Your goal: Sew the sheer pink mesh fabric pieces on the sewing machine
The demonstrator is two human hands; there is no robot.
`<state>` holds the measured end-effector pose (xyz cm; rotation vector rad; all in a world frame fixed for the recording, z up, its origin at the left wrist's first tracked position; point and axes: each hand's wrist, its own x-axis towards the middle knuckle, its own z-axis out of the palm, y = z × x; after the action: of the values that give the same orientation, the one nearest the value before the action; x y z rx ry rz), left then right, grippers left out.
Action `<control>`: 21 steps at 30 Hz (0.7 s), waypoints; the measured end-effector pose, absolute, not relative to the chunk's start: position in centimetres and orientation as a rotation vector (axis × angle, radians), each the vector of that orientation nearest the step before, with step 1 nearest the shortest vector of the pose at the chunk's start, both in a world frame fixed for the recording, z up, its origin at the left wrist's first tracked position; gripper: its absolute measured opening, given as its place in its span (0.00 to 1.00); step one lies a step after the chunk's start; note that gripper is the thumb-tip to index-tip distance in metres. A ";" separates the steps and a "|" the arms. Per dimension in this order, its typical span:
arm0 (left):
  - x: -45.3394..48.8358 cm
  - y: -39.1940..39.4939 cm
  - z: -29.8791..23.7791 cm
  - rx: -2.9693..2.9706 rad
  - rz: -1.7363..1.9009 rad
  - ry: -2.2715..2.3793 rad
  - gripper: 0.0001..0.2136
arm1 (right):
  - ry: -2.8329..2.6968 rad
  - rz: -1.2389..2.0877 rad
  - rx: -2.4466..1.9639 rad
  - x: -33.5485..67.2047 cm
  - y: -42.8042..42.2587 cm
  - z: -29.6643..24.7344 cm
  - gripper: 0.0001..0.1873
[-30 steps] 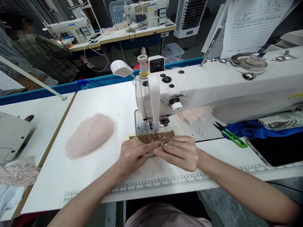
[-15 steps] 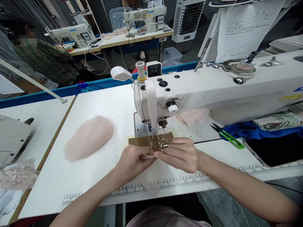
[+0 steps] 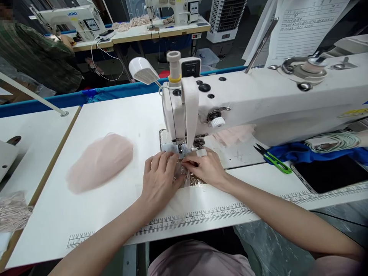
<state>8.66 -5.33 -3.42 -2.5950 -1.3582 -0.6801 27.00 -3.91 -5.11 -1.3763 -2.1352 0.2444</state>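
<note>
Far left of the grip, at the table's edge: a crumpled lace bundle [image 3: 13, 209], beige, openwork.

- Well left of the grip: a pile of pale pink mesh [image 3: 99, 163], soft, oval, faintly see-through, lying loose on the smooth white table [image 3: 120, 119].
- Left hand [image 3: 159, 180]: palm down, forearm coming in from the lower left. The fingers were spread and flat, pressing on the sheer piece [image 3: 184, 180], tips pointing toward the machine.
- The sheer piece was thin, near colourless and slightly glossy. It lay under both hands, directly in front of the presser foot [image 3: 180, 147], over a brownish crinkled patch.
- Right hand [image 3: 205, 166]: it came in from the lower right with the wrist low. Thumb and forefinger were pressed together on the sheer piece's edge, meeting the left fingertips. A white band [image 3: 201, 153] sat on one finger.
- Just beyond the grip: the sewing machine [image 3: 273, 99], cream enamel, its long arm running off to the right. A small white lamp [image 3: 142, 71] hung up and left of the machine's head.
- Toward the viewer from the grip: a printed ruler [image 3: 201, 214] along the table's front.
- Right of the grip, near but apart: green-handled snips [image 3: 273, 158], blades open, lying beside a rumpled blue cloth [image 3: 290, 153].
</note>
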 end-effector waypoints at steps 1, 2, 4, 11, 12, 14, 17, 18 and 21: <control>8.7 -5.6 -3.3 -2.568 -0.681 -1.268 0.17 | -2.127 0.265 -1.405 27.0 -3.8 -5.1 0.04; 8.8 -5.9 -3.2 -2.554 -0.672 -1.187 0.14 | -2.116 0.298 -1.430 27.0 -3.7 -5.1 0.04; 8.9 -6.5 -3.2 -2.555 -0.632 -1.059 0.14 | -2.083 0.376 -1.463 27.0 -3.4 -5.1 0.05; 8.8 -7.1 -3.8 -2.684 -0.594 -1.024 0.22 | -2.011 0.397 -1.452 27.4 -2.6 -5.6 0.06; 8.8 -7.0 -3.8 -2.702 -0.568 -1.028 0.21 | -2.013 0.359 -1.442 27.5 -2.6 -5.7 0.07; 8.8 -6.6 -3.7 -2.703 -0.523 -1.016 0.19 | -2.036 0.255 -1.401 27.7 -2.8 -5.8 0.08; 8.7 -6.0 -3.6 -2.684 -0.550 -1.000 0.15 | -2.160 0.087 -1.256 28.2 -3.3 -5.7 0.11; 8.7 -5.8 -3.6 -2.682 -0.575 -0.999 0.15 | -2.215 0.037 -1.213 28.3 -3.5 -5.6 0.12; 8.7 -5.3 -3.6 -2.687 -0.623 -0.992 0.14 | -2.327 -0.087 -1.183 28.6 -4.1 -5.3 0.14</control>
<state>8.71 -5.29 -3.61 -2.6873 -0.9922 -0.6232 28.60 -4.11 -5.33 -1.1828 -2.3268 -0.0874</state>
